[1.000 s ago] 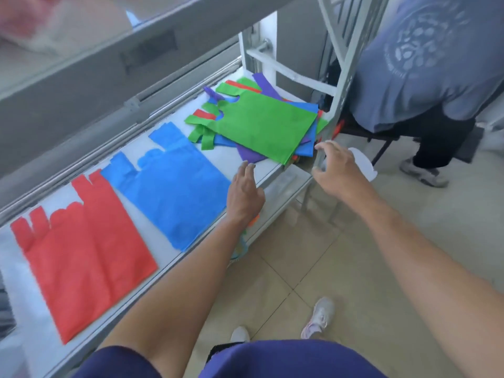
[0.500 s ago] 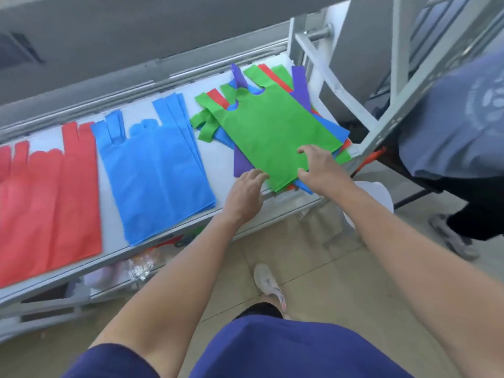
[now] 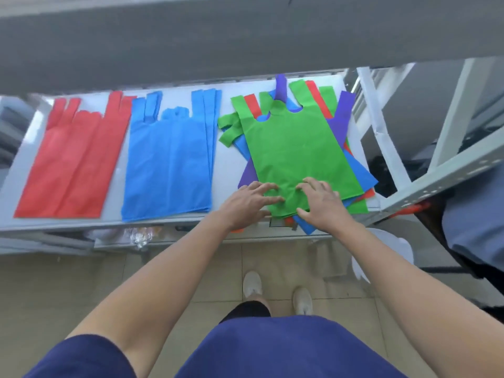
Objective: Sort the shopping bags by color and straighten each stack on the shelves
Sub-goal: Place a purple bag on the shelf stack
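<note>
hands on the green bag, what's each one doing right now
Left hand: fingers curled, pinching the near edge of the green bag.
Right hand: also pinching that edge.

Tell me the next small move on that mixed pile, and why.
Probably lift the top green bag clear of the mixed pile. Both the left hand and right hand curl on its near edge, and the red stack and blue stack are already sorted; green has no stack yet.
</note>
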`<state>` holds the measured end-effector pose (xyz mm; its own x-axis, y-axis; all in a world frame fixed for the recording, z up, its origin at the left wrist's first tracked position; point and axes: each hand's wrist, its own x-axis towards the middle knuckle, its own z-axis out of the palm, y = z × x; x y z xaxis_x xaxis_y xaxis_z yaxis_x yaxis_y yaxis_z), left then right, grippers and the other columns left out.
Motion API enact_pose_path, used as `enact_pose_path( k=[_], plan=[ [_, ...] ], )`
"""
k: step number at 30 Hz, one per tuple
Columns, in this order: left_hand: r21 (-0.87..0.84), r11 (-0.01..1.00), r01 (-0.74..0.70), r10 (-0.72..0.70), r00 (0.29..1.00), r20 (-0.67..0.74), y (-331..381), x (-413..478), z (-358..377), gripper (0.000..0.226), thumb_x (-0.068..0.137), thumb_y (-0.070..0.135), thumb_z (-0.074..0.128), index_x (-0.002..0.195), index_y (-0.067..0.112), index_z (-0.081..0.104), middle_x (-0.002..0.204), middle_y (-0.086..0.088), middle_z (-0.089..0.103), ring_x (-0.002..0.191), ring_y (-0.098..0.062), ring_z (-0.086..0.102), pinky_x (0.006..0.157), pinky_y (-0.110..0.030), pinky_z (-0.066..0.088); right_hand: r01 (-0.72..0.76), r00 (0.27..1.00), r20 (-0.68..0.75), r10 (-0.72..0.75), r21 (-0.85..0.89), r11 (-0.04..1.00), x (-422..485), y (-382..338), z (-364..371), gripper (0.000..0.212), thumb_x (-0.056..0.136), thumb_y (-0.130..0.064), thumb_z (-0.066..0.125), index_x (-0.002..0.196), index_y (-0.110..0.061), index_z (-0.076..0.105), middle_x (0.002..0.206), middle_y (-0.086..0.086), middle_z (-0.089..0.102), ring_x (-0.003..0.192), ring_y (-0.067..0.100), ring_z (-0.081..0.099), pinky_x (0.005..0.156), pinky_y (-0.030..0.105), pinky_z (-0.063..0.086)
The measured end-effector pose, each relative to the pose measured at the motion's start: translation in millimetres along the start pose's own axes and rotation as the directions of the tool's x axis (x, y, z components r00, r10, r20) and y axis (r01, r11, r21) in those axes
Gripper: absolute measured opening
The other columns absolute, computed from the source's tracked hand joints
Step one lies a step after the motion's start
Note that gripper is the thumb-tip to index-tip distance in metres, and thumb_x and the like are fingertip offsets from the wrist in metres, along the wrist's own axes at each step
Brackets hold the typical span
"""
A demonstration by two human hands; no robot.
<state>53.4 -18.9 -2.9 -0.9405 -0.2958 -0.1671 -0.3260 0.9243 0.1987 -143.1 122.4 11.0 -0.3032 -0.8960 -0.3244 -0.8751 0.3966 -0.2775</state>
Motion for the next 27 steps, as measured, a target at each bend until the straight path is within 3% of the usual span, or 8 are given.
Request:
enact_pose_path(
  k=[5,8,11,14,17,19,22,27],
  plan=[
    [0.026,0.983,0.179,-0.176,0.979,-0.107,28,0,5,0.044,0.098,0.027,0.066,0.141,0.032,0.06,0.151,-0.003,0.052,0.127,-0.028,0.057,0.099,-0.047,0.051,0.091,0.994,0.061,-0.092,0.009,0.996,0,21,-6,0.067,0.087,-0.041,0.069,0.148,-0.031,0.042,0.162,-0.006,0.03,0.146,0.024,0.032,0.111,0.054,0.037],
    [-0.093,0.904,0.417,-0.427,0.871,-0.243,47,1,11,0.036,0.094,0.02,0.067,0.129,0.027,0.07,0.132,-0.003,0.064,0.113,-0.028,0.063,0.093,-0.044,0.047,0.136,0.986,0.095,-0.137,0.017,0.991,2,30,-10,0.067,0.087,-0.043,0.069,0.148,-0.032,0.043,0.164,-0.008,0.029,0.148,0.024,0.03,0.111,0.054,0.036],
    [-0.267,0.783,0.562,-0.618,0.751,-0.232,58,3,17,0.039,0.093,0.015,0.063,0.131,0.021,0.069,0.123,-0.005,0.062,0.105,-0.028,0.062,0.091,-0.044,0.046,0.173,0.98,0.103,-0.172,-0.002,0.985,5,37,-12,0.067,0.087,-0.044,0.069,0.148,-0.033,0.043,0.164,-0.009,0.029,0.148,0.023,0.03,0.11,0.054,0.035],
    [-0.55,0.563,0.617,-0.776,0.623,-0.096,70,5,19,0.042,0.093,0.013,0.062,0.135,0.014,0.059,0.121,-0.01,0.055,0.104,-0.03,0.06,0.092,-0.041,0.048,0.197,0.977,0.083,-0.194,-0.018,0.98,7,41,-10,0.064,0.087,-0.043,0.069,0.145,-0.034,0.044,0.163,-0.008,0.031,0.146,0.023,0.031,0.109,0.053,0.037],
    [-0.78,0.202,0.593,-0.855,0.495,0.155,79,12,7,0.042,0.096,0.009,0.055,0.137,0.013,0.051,0.121,-0.007,0.058,0.107,-0.025,0.058,0.094,-0.032,0.045,0.203,0.978,0.053,-0.202,-0.016,0.979,6,41,-4,0.063,0.086,-0.041,0.069,0.143,-0.033,0.045,0.161,-0.007,0.033,0.144,0.023,0.033,0.107,0.052,0.037],
    [-0.811,-0.028,0.584,-0.827,0.443,0.347,80,20,-1,0.044,0.093,0.015,0.052,0.138,0.013,0.047,0.123,-0.005,0.063,0.109,-0.025,0.061,0.098,-0.036,0.05,0.205,0.978,0.042,-0.204,-0.021,0.978,7,41,-2,0.063,0.085,-0.042,0.068,0.143,-0.033,0.044,0.16,-0.007,0.033,0.143,0.023,0.032,0.106,0.052,0.037],
    [-0.84,-0.232,0.49,-0.762,0.445,0.47,80,26,-11,0.047,0.086,0.032,0.049,0.125,0.009,0.059,0.12,-0.011,0.071,0.094,-0.023,0.068,0.074,-0.035,0.054,0.208,0.977,0.044,-0.207,-0.021,0.978,7,40,-2,0.064,0.084,-0.049,0.069,0.142,-0.034,0.044,0.16,-0.006,0.032,0.143,0.023,0.032,0.107,0.052,0.036],
    [-0.834,-0.298,0.465,-0.626,0.564,0.538,85,26,-29,0.016,0.097,0.033,0.047,0.088,0.022,0.054,0.075,0.003,0.054,0.058,-0.009,0.037,0.055,-0.027,0.027,0.208,0.977,0.047,-0.209,0.017,0.978,10,41,-8,0.066,0.082,-0.058,0.075,0.138,-0.033,0.049,0.155,-0.007,0.037,0.14,0.024,0.035,0.106,0.052,0.038]
  ],
)
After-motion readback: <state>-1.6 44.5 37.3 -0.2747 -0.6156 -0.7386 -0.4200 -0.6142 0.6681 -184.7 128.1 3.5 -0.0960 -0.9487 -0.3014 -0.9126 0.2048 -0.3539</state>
